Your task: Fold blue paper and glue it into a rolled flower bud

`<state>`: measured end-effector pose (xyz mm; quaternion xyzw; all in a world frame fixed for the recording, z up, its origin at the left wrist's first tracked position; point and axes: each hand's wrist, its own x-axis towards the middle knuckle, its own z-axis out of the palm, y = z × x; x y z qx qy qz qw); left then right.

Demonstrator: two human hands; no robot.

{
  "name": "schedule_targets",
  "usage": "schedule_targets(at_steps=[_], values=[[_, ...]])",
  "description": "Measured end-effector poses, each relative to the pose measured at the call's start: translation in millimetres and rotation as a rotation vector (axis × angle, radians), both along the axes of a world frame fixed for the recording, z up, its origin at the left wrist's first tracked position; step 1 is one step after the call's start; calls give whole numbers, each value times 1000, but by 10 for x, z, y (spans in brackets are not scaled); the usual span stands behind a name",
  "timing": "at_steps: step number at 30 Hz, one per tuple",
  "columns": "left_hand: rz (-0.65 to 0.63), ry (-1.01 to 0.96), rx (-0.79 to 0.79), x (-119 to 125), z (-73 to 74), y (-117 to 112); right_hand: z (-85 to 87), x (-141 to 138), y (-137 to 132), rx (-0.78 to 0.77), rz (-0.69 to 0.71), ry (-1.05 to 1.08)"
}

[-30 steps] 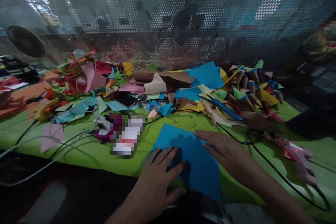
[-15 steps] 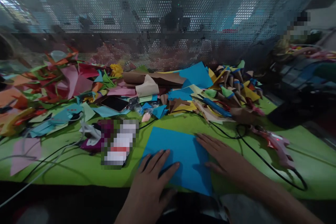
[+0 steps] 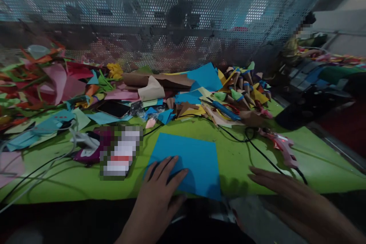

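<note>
A blue sheet of paper (image 3: 197, 156) lies flat on the green table near its front edge. My left hand (image 3: 161, 183) rests on the sheet's left part with its fingers spread. Off to the right, my right hand (image 3: 286, 190) hovers apart from the paper, fingers stretched out and nothing in them. Just beyond that hand lies a pink glue gun (image 3: 283, 146) with a small red light and a black cord. Left of the sheet are a phone with a blurred-out screen (image 3: 122, 152) and a purple and white power strip (image 3: 90, 146).
Heaped coloured paper scraps (image 3: 57, 80) cover the back left. Several paper cones (image 3: 243, 80), a blue-handled tool (image 3: 225, 109) and a dark phone (image 3: 113, 108) lie along the back. A perforated metal panel (image 3: 160, 15) stands behind. Another person (image 3: 294, 42) is at the far right.
My right hand has left the blue sheet and moved right, towards me. My left hand stays on the sheet. The view has shifted slightly to the right.
</note>
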<state>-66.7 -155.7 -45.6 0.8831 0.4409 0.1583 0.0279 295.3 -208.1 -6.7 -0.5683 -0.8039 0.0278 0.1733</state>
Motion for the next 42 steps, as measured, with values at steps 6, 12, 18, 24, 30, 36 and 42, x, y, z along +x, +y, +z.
schedule_targets(at_steps=[6, 12, 18, 24, 30, 36, 42], values=[[40, -45, -47, 34, 12, -50, -144, -768, 507, -139, 372, -131], [94, -169, -62, 143, 36, -96, -181, -803, 507, -105, 368, 2], [68, -145, -135, 270, 102, -77, -162, -859, 630, -34, 306, 240], [93, -150, -105, 294, 167, -61, -171, -973, 716, -51, 143, 362], [249, -280, -74, 329, 132, 59, -188, -1019, 766, 67, 74, 473], [374, -308, -82, 337, 107, 172, -297, -919, 739, 114, 175, 315], [297, -304, -141, 319, 112, 215, -326, -899, 693, 76, 270, 132]])
